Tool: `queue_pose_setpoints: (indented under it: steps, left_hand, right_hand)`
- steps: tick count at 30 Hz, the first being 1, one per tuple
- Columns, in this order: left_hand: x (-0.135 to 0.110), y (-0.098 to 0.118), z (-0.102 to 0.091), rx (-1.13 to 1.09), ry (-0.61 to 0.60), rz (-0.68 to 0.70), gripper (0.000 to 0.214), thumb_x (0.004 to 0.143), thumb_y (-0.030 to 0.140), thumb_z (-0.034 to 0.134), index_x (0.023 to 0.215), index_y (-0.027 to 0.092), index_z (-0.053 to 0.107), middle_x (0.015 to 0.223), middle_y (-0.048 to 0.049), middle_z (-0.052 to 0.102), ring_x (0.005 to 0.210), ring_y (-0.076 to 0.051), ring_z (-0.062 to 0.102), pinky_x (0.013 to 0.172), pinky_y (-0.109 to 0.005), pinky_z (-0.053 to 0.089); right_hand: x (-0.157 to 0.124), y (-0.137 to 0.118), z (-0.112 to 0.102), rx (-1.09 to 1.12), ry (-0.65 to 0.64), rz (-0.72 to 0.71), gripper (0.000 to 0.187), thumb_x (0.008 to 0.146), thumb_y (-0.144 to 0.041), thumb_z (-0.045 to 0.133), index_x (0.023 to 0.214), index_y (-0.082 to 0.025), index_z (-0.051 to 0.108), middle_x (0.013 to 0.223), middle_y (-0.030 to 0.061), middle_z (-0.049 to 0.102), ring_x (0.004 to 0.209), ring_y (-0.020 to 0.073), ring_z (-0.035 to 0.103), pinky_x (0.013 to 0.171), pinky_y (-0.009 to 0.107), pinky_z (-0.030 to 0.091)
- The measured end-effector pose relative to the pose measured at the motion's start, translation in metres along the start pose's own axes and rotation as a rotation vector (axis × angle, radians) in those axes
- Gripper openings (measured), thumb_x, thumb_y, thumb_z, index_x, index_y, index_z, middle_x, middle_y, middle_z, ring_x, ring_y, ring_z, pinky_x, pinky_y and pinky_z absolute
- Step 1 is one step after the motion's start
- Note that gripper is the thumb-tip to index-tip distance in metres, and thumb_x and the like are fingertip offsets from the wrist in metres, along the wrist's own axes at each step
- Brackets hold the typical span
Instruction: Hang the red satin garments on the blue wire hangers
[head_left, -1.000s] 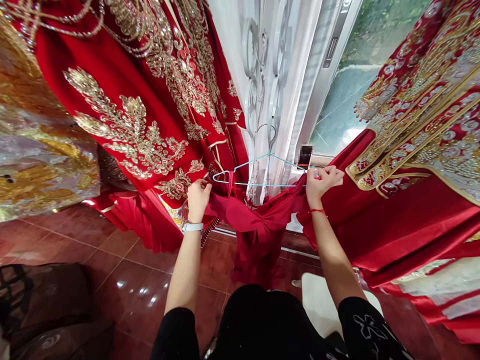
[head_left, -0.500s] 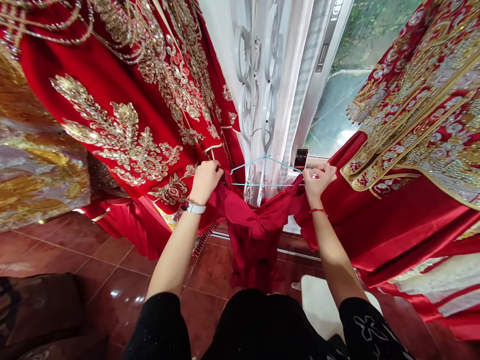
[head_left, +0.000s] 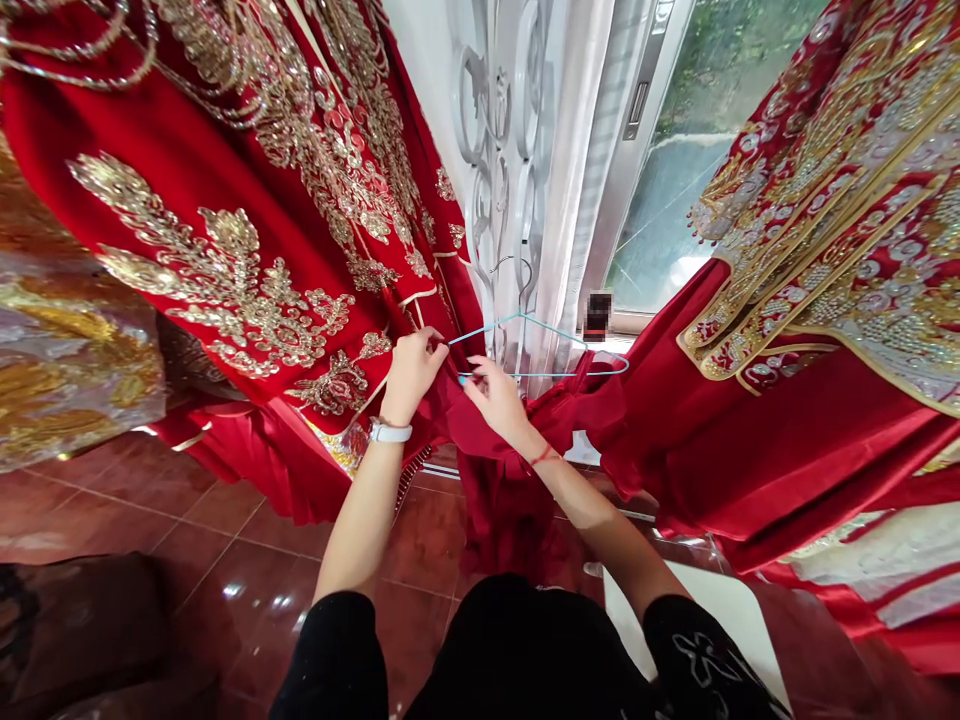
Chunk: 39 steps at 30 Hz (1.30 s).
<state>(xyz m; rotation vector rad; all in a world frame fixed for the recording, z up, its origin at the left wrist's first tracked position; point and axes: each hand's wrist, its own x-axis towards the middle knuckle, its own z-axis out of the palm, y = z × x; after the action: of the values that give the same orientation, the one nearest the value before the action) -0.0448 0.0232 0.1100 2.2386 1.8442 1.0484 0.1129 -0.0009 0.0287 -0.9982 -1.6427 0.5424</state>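
By the window (head_left: 664,190), a small device (head_left: 598,316) is blurred — the left hand (head_left: 413,372) pinches the red dress (head_left: 501,490) near the hanger (head_left: 520,316); the right hand (head_left: 498,400) — grip unclear.

Left end of blue hanger (head_left: 520,316) hidden

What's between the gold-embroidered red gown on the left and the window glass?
In the head view, left to right: white scrollwork, white curtain, window frame. Lower down, the blue hanger is in front, right hand near its left end.

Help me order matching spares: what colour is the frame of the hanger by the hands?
The hanger frame is light blue, clearest in the head view.
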Motion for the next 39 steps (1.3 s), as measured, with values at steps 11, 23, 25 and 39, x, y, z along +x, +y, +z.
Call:
queue_pose_setpoints:
  steps: [11,23,25,39]
  left_hand:
    - [-0.009,0.006,-0.004,-0.007,0.022,0.048,0.017,0.082,0.018,0.054,0.09,0.017,0.069,0.065,-0.0013,0.057,0.063,-0.018,0.054,0.068,-0.03,0.041]
    - [-0.067,-0.075,0.03,-0.726,0.378,-0.333,0.023,0.079,0.033,0.067,0.098,0.022,0.061,0.083,-0.0003,0.061,0.079,-0.015,0.062,0.078,-0.028,0.051]
    - [-0.082,-0.088,0.048,-0.898,0.407,-0.535,0.028,0.072,0.032,0.074,0.093,0.022,0.059,0.084,-0.0006,0.063,0.08,-0.016,0.063,0.079,-0.029,0.051]
    - [-0.104,-0.082,0.064,-1.03,0.14,-0.434,0.064,0.082,0.048,0.065,0.136,0.033,0.035,0.136,-0.008,0.062,0.12,-0.02,0.065,0.095,-0.035,0.056]
  right_hand:
    - [0.03,0.012,0.034,0.089,-0.021,-0.036,0.018,0.08,-0.014,0.066,0.097,-0.02,0.068,0.105,0.0054,0.067,0.074,0.0133,0.061,0.074,0.027,0.053]
    - [0.028,0.019,0.036,0.369,-0.033,0.108,0.03,0.083,-0.021,0.061,0.112,-0.02,0.066,0.119,0.0078,0.068,0.069,0.0113,0.065,0.062,0.025,0.053]
    - [0.021,0.012,0.034,0.379,-0.013,0.12,0.028,0.088,-0.028,0.058,0.114,-0.022,0.065,0.118,0.007,0.069,0.075,0.0129,0.066,0.066,0.026,0.054]
    - [0.009,-0.022,0.019,0.138,0.043,0.111,0.011,0.088,-0.028,0.066,0.097,-0.025,0.064,0.092,0.0037,0.075,0.091,0.0222,0.074,0.088,0.037,0.058]
